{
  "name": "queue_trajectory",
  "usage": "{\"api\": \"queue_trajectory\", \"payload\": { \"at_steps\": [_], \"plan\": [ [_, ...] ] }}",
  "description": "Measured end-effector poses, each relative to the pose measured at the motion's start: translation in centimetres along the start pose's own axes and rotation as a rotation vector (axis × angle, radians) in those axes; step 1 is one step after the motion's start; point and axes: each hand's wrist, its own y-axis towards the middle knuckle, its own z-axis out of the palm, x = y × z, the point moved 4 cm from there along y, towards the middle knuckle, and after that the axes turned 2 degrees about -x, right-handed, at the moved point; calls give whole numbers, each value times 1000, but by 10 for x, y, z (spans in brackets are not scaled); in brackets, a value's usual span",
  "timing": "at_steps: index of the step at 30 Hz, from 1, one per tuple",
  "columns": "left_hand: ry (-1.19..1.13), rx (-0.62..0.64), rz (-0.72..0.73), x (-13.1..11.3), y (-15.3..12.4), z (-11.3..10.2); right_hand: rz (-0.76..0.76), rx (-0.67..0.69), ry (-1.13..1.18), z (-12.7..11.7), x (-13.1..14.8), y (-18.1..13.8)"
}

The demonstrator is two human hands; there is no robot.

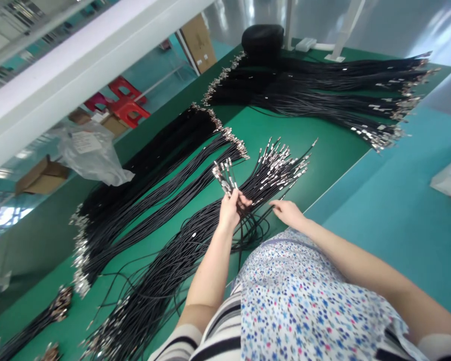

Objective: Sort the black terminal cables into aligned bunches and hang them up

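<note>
My left hand (231, 210) is closed around a small bunch of black cables (226, 178), whose metal ends stick up above the fist. Close by on the right, my right hand (288, 212) pinches a black cable at its fingertips. Beneath and around both hands lies a large loose pile of black cables (199, 230). Its silvery connector ends (281, 163) fan out just beyond my hands, and other ends lie at the lower left. Cable lengths hang in loops below my left fist.
Sorted cable bundles (158, 150) lie left of the pile, and more bundles (308, 85) lie at the far end of the green table (259, 125). A black coil (263, 40), a plastic bag (92, 150), red stools (130, 103) and a white beam (78, 55) are around.
</note>
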Motion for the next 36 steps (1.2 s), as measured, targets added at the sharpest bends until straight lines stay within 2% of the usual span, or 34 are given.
{"api": "queue_trajectory", "payload": {
  "at_steps": [2,4,7,10,13,16,22,27,30,33,35,36],
  "plan": [
    [-61,74,-88,-10,3,-8,-125,-42,-362,1,-19,3],
    [-29,118,-145,-22,4,-16,-300,-29,-577,4,-27,5],
    [53,174,-198,-37,5,-25,-572,20,-724,8,-26,7],
    [103,209,-212,-42,5,-23,-711,75,-766,8,-22,13],
    [144,238,-217,-38,3,-14,-705,128,-795,5,-22,23],
    [195,270,-242,-30,1,-5,-677,157,-852,-9,-29,31],
    [259,289,-247,-14,0,19,-842,-34,-865,-56,-47,42],
    [358,244,-153,11,6,46,-865,-83,-822,-58,-55,45],
    [465,246,-128,31,16,54,-833,-81,-805,-58,-51,38],
    [622,249,-35,41,25,59,-793,-61,-781,-75,-37,29],
    [670,317,48,42,25,66,-814,-56,-747,-93,-20,24],
    [649,379,42,42,23,70,-843,-47,-727,-101,-9,22]
  ]
}}
